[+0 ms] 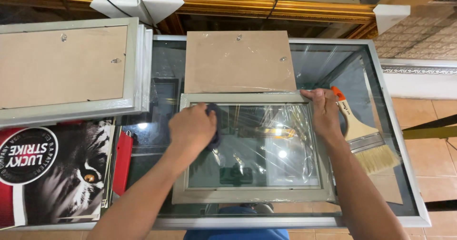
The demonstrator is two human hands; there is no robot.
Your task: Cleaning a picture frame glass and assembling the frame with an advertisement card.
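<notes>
- The left hand was closed around a dark cloth, pressing it onto the grey frame's glass.
- The right hand lay open, fingers flat on that frame's top-right corner.

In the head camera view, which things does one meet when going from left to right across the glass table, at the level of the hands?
Poster with an animal face → red flat object → left hand holding a dark cloth → grey picture frame with its glass → right hand on the frame's corner → paintbrush.
</notes>
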